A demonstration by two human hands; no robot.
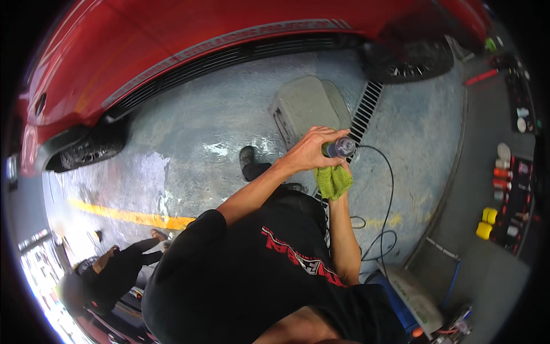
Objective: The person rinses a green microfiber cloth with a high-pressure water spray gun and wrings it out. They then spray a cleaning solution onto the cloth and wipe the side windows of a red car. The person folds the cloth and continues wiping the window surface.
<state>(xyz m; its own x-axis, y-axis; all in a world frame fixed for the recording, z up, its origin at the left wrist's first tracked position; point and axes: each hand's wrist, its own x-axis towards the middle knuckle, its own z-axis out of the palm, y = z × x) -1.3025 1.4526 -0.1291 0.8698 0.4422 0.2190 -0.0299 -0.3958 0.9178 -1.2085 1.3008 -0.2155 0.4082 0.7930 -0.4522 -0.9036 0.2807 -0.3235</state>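
My left hand [311, 150] is closed around a small dark, partly see-through bottle [342, 147], held out in front of my chest with one round end facing up toward me. Just below it hangs a lime-green cloth [333, 182], bunched against my right hand [345, 166]. The cloth and the bottle cover most of the right hand; it seems to grip the cloth. Both hands are close together, the cloth touching or nearly touching the bottle.
Along the top stands a red vehicle [189, 34]. Beyond my hands sits a grey-beige box-like stool [309, 106] beside a floor drain grate [365, 112]. A black cable [392, 189] loops on the floor. Bottles [502, 173] line the right side; another person [117, 275] is at lower left.
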